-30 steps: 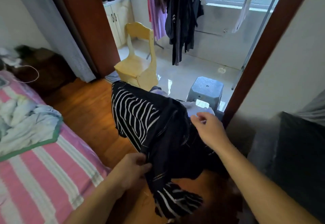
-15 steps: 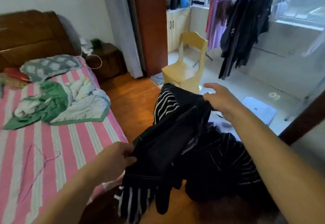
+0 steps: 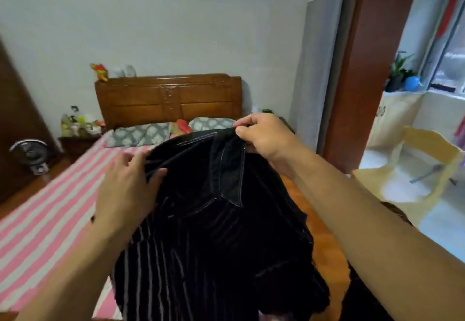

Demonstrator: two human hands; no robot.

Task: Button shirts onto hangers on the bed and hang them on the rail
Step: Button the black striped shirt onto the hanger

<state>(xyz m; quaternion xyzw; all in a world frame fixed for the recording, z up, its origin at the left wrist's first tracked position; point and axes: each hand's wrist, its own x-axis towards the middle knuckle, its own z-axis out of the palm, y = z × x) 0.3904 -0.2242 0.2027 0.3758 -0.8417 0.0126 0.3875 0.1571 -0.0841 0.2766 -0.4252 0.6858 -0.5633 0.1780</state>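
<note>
Item: black striped shirt (image 3: 214, 232), held in the air at the bed's (image 3: 50, 207) near edge, collar up, length hanging toward me. My right hand (image 3: 266, 137) pinched the collar; my left hand (image 3: 125, 189), nearer the bed, apparently gripped the shoulder, though blur obscured it.

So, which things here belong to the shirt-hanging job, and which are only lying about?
For the job:
- black striped shirt, held at the collar by the right hand and left hand
- pink-and-white striped bed

Lying about:
- grey patterned pillows
- small black fan
- pale yellow wooden chair
</note>
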